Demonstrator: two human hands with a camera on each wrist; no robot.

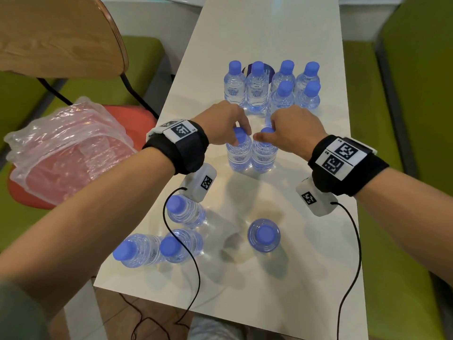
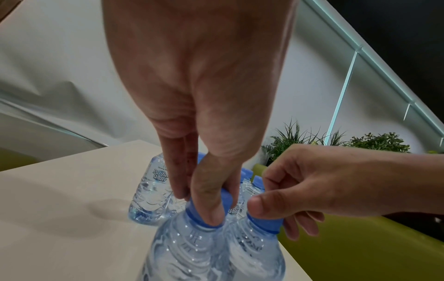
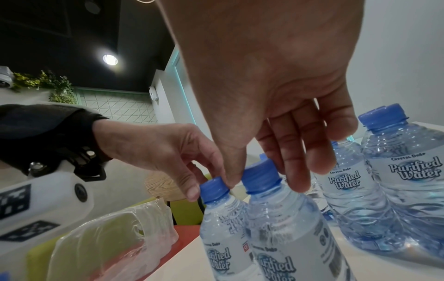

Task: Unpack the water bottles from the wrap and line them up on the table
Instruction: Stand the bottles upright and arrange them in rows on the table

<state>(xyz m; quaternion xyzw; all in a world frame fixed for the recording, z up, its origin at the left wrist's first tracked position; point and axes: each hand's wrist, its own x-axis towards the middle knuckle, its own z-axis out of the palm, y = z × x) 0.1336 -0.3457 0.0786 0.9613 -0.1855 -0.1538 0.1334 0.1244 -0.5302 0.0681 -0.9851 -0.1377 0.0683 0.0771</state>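
**Desk:** How many bottles, and where?

**Photographer:** Twelve on the white table [image 1: 257,33], all blue-capped. Six stand clustered in the upper centre of the head view [image 1: 272,87], four in a back row and two just in front on the right. Two more stand upright, side by side and touching, at frame centre. Four sit toward the lower part of the frame: three grouped at lower left [image 1: 166,231], one alone at lower centre [image 1: 264,235], seen cap-on from above.

**Desk:** And the hands?

**Photographer:** Both are on the centre pair. The left hand [image 1: 220,123] pinches the cap of the left bottle [image 1: 239,153] between thumb and fingertips; the left wrist view shows the thumb [image 2: 209,199] pressed down the cap's side. The right hand [image 1: 291,128] comes down on the right bottle [image 1: 264,155], thumb against its cap in the left wrist view, fingers curled behind it. From the right wrist view those fingers look looser, so how firm that grip is I can't quite tell.

**Desk:** The wrap?

**Photographer:** One crumpled clear plastic wrap [image 1: 66,148], off the table at the left of the frame, lying on a red seat [image 1: 137,119].

**Desk:** Anything else?

**Photographer:** A wooden chair back [image 1: 61,33] at upper left, green benches [image 1: 416,94] on both sides, and a black wristband with printed markers on each wrist.
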